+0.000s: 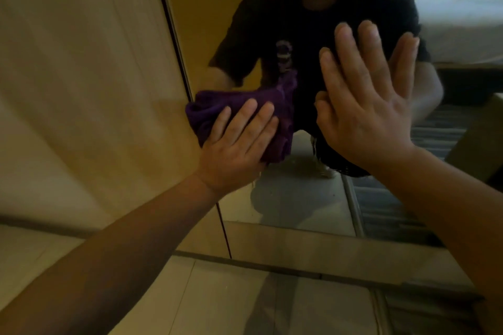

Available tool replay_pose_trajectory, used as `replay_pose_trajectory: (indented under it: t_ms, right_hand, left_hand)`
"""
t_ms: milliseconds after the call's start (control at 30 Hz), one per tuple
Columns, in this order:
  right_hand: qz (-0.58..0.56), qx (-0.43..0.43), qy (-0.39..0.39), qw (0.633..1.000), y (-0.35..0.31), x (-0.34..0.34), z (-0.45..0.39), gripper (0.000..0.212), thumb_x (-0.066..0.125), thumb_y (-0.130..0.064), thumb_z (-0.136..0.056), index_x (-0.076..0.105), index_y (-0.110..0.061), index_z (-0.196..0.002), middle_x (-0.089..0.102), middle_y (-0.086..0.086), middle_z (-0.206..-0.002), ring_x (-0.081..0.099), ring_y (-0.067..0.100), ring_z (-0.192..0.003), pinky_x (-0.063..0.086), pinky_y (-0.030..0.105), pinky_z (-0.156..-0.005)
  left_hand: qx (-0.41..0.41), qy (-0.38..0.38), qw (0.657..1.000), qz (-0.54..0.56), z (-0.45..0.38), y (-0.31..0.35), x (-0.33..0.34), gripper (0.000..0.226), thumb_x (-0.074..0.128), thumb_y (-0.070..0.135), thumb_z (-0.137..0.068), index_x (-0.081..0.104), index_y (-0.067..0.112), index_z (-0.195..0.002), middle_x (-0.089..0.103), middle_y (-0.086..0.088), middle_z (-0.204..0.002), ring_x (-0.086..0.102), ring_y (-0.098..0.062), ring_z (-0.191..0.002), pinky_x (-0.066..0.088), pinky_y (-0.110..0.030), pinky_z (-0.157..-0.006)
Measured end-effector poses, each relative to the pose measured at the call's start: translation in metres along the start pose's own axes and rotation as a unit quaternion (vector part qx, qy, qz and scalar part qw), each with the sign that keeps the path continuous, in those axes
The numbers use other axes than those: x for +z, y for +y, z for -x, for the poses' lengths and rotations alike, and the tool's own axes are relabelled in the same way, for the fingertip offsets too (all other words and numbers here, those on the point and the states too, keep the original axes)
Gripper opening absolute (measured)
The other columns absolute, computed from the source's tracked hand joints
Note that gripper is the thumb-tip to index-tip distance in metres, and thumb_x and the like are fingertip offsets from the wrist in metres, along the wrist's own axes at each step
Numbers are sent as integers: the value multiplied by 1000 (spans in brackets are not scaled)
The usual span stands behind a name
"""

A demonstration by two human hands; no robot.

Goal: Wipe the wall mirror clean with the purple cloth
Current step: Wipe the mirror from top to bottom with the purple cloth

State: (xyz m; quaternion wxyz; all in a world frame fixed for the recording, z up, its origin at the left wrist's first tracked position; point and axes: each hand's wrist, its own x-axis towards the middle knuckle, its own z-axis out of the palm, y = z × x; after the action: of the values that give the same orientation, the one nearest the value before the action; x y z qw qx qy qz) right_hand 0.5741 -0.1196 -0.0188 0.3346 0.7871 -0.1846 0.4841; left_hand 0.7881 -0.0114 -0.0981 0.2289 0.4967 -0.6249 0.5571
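Observation:
The wall mirror [285, 207] fills the middle and right of the head view, with its dark left edge running down beside a beige wall. A bunched purple cloth [215, 109] is pressed against the glass near that left edge. My left hand [236, 144] lies flat over the cloth, fingers pointing up and right, holding it to the mirror. My right hand [364, 100] rests flat on the glass to the right of the cloth, fingers spread and holding nothing. The mirror reflects a person in a dark shirt and both hands.
A beige wall panel [81, 76] stands left of the mirror. A low ledge or baseboard [299, 242] runs under the mirror, with pale floor tiles [217, 302] below. A white bed and striped carpet show only as reflections at the right.

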Motion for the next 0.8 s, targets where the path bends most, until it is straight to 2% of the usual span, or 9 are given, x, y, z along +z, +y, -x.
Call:
replay_pose_trajectory:
  t_ms: [100,167,267,367,433,500,600,733,800]
  right_hand:
    - [3,-3,3,1000,3,1,2,52,51,-21,-100,42,-4,-148,35,22,-154,30,44,-142,19,74,-107]
    - [8,-12,12,1000,4,4,4,55,54,-21,-99,40,-3,-149,35,24,-153,29,45,-139,28,80,-102]
    - [-6,-10,20,1000,6,9,5,57,54,-22,-100,35,-6,-151,34,24,-152,27,44,-138,37,78,-94]
    - [0,-4,25,1000,7,12,6,58,53,-23,-100,34,-6,-152,35,26,-151,30,47,-137,39,76,-94]
    - [32,-15,35,999,6,14,6,58,55,-22,-98,38,-4,-150,40,28,-149,36,49,-135,37,78,-95]
    - [52,-21,46,997,6,14,3,57,56,-23,-96,42,-3,-148,44,27,-147,39,48,-134,30,77,-101]
    - [39,-6,48,998,5,9,1,56,56,-24,-96,43,-3,-147,44,25,-148,35,43,-138,20,67,-107]
    - [16,0,10,1000,-1,0,-1,54,53,-22,-99,42,-3,-148,39,23,-152,28,40,-143,15,65,-111]
    - [-12,-6,-9,1000,3,-7,0,50,50,-18,-101,42,-3,-148,35,22,-154,26,39,-145,10,61,-116]
  left_hand:
    - [35,-62,997,10,77,36,14,84,73,29,-77,35,13,-150,37,-6,-154,28,-28,-145,18,-48,-119]
    - [45,-90,995,-1,116,58,27,87,71,30,-77,31,15,-152,34,-5,-155,24,-27,-147,14,-47,-120]
    - [51,-104,993,6,157,80,38,72,55,29,-86,30,16,-152,31,-3,-155,22,-25,-147,14,-45,-120]
    - [86,-173,981,29,204,97,36,61,41,26,-93,28,18,-152,23,-1,-158,15,-22,-149,11,-42,-119]
    - [80,-210,974,32,216,100,34,55,33,25,-97,28,18,-152,26,0,-158,14,-22,-149,10,-42,-119]
    - [80,-228,970,40,212,97,28,56,32,24,-98,25,17,-153,29,1,-157,18,-22,-148,8,-43,-120]
    - [81,-225,970,54,188,85,15,67,47,25,-91,26,15,-153,26,0,-158,18,-24,-148,5,-45,-121]
    - [-2,-145,988,44,101,66,11,81,65,26,-85,24,10,-153,30,-7,-157,20,-29,-148,11,-50,-120]
    - [-22,-98,993,64,49,55,4,74,66,26,-87,31,10,-151,32,-10,-156,27,-30,-145,16,-51,-119]
